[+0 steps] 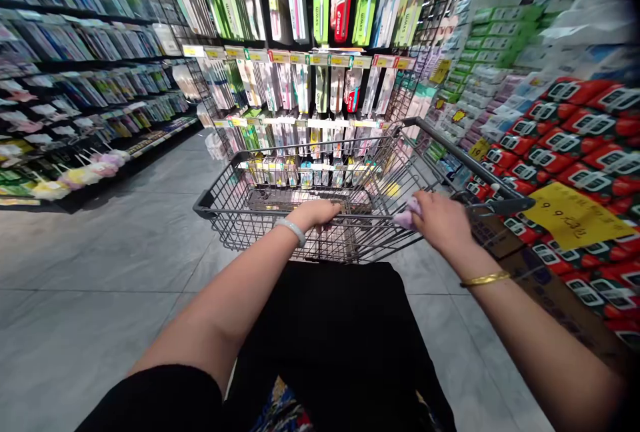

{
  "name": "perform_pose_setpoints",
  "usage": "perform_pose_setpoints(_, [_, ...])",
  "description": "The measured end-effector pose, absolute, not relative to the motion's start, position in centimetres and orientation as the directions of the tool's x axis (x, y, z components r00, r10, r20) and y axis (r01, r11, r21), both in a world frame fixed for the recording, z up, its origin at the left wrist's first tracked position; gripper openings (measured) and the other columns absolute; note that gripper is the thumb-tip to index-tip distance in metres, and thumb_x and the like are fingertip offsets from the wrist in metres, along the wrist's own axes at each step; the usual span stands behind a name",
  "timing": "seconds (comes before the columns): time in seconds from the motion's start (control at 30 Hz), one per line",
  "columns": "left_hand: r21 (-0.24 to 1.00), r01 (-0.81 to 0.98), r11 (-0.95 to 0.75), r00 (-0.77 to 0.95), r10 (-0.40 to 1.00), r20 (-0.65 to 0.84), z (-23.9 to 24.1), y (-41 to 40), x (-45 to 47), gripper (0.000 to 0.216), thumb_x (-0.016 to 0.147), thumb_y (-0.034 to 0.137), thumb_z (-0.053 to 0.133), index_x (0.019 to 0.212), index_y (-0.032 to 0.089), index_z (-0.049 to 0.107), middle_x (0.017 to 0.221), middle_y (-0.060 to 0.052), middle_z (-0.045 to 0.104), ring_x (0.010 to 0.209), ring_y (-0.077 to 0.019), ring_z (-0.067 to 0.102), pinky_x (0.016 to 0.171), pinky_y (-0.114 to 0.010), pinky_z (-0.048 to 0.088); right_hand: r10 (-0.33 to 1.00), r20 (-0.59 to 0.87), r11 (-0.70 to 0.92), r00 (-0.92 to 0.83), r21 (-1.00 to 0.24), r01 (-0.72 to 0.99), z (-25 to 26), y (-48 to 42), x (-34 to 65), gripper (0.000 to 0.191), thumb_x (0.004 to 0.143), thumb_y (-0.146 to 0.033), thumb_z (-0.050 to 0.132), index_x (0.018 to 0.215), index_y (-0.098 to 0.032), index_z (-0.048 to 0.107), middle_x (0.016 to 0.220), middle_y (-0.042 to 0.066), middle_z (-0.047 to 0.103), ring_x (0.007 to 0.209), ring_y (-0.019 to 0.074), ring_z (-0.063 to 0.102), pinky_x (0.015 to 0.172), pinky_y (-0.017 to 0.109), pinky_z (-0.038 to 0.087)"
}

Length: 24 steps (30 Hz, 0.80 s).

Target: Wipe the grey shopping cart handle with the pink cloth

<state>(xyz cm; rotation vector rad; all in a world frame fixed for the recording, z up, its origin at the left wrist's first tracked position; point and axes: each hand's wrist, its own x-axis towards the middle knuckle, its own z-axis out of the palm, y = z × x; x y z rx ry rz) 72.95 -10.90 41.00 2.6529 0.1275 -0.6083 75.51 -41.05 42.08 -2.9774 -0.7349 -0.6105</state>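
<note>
A grey wire shopping cart point(235, 209) stands sideways right in front of my legs, its dark handle on the right. My left hand point(320, 213), with a pale bangle at the wrist, is closed over the near top rim of the basket. In my right hand point(443, 222) is a small crumpled lilac cloth point(409, 215), gripped between thumb and fingers. That hand is over the cart's near side, close to the handle bar point(470, 159). A gold bangle circles the right wrist. Whether the right fingers also touch the wire is hidden.
Beyond the cart, a wire rack point(325, 59) holds rows of packaged toothbrushes. Stacked red-and-green packs point(565, 145) with a yellow price sign point(575, 219) crowd the right side. Shelves point(85, 52) line the left, past grey tiled floor point(150, 239).
</note>
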Motion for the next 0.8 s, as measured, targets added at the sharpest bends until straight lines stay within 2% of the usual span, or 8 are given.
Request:
perform_pose_setpoints(0.1, [0.340, 0.206, -0.918, 0.895, 0.036, -0.444, 41.3, -10.4, 72.3, 0.067, 0.095, 0.054, 0.019, 0.070, 0.018, 0.069, 0.071, -0.007, 0.075, 0.064, -0.0220, 0.071, 0.084, -0.036, 0.048, 0.525, 0.534, -0.753, 0.663, -0.071, 0.654, 38.8, -38.9, 73.6, 0.040, 0.089, -0.023, 0.052, 0.128, -0.019, 0.053, 0.126, 0.016, 0.058, 0.114, 0.0291, 0.053, 0.096, 0.043, 0.043])
perform_pose_setpoints(0.2, [0.341, 0.221, -0.914, 0.900, 0.056, -0.431, 41.3, -9.7, 71.8, 0.066, 0.094, 0.054, 0.019, 0.071, 0.018, 0.069, 0.069, -0.007, 0.075, 0.064, -0.0211, 0.071, 0.083, -0.034, 0.048, 0.511, 0.640, -0.674, 0.573, -0.116, 0.730, 36.3, -37.8, 72.4, 0.038, 0.086, -0.017, 0.052, 0.124, -0.025, 0.055, 0.129, 0.012, 0.055, 0.121, 0.0284, 0.049, 0.103, 0.047, 0.039])
perform_pose_setpoints(0.4, [0.293, 0.146, -0.945, 0.933, 0.033, -0.359, 41.0, -8.8, 70.7, 0.070, 0.095, 0.058, 0.017, 0.074, 0.018, 0.071, 0.071, -0.007, 0.074, 0.072, -0.0225, 0.070, 0.083, -0.033, 0.048, 0.295, 0.752, -0.791, 0.589, -0.154, 0.592, 33.1, -38.2, 70.6, 0.028, 0.086, -0.016, 0.053, 0.110, -0.026, 0.063, 0.122, 0.010, 0.059, 0.120, 0.0277, 0.050, 0.105, 0.047, 0.037])
perform_pose_setpoints(0.5, [0.170, 0.046, -0.984, 0.986, 0.018, -0.164, 41.1, -8.8, 69.8, 0.075, 0.096, 0.055, 0.011, 0.077, 0.017, 0.072, 0.083, -0.013, 0.074, 0.086, -0.0276, 0.069, 0.083, -0.036, 0.047, 0.340, 0.703, -0.752, 0.625, -0.196, 0.629, 32.0, -38.1, 69.5, 0.030, 0.084, -0.014, 0.053, 0.108, -0.028, 0.064, 0.119, 0.008, 0.062, 0.116, 0.0270, 0.052, 0.102, 0.047, 0.039])
perform_pose_setpoints(0.57, [0.089, 0.019, -0.996, 0.994, 0.009, -0.108, 41.4, -9.0, 69.4, 0.076, 0.097, 0.054, 0.009, 0.080, 0.015, 0.072, 0.088, -0.016, 0.073, 0.092, -0.0298, 0.068, 0.084, -0.037, 0.047, 0.316, 0.690, -0.746, 0.651, -0.244, 0.620, 32.5, -38.7, 69.3, 0.032, 0.082, -0.015, 0.053, 0.109, -0.027, 0.063, 0.118, 0.008, 0.061, 0.115, 0.0278, 0.053, 0.100, 0.047, 0.041])
perform_pose_setpoints(0.67, [0.021, -0.012, -1.000, 0.994, -0.014, -0.105, 42.4, -10.2, 69.5, 0.071, 0.098, 0.057, 0.014, 0.088, 0.016, 0.071, 0.092, -0.016, 0.072, 0.094, -0.0305, 0.066, 0.084, -0.037, 0.046, 0.126, 0.737, -0.808, 0.664, -0.312, 0.499, 34.4, -40.3, 69.9, 0.030, 0.084, -0.023, 0.054, 0.113, -0.025, 0.062, 0.124, 0.013, 0.057, 0.117, 0.0304, 0.052, 0.100, 0.048, 0.040])
perform_pose_setpoints(0.73, [0.043, -0.059, -0.997, 0.997, -0.061, -0.055, 43.1, -12.0, 70.2, 0.070, 0.097, 0.062, 0.016, 0.095, 0.018, 0.070, 0.094, -0.014, 0.072, 0.094, -0.0296, 0.066, 0.084, -0.036, 0.046, 0.080, 0.748, -0.835, 0.659, -0.310, 0.454, 35.2, -41.1, 70.5, 0.028, 0.087, -0.026, 0.053, 0.113, -0.025, 0.061, 0.126, 0.014, 0.056, 0.118, 0.0306, 0.052, 0.100, 0.047, 0.039])
perform_pose_setpoints(0.8, [0.120, -0.131, -0.984, 0.991, -0.133, -0.007, 43.5, -14.6, 71.1, 0.071, 0.096, 0.066, 0.015, 0.100, 0.020, 0.069, 0.096, -0.011, 0.073, 0.094, -0.0275, 0.066, 0.084, -0.034, 0.046, 0.108, 0.749, -0.839, 0.654, -0.284, 0.463, 34.9, -41.2, 70.9, 0.024, 0.088, -0.026, 0.053, 0.111, -0.026, 0.062, 0.122, 0.012, 0.057, 0.115, 0.0297, 0.052, 0.099, 0.045, 0.040])
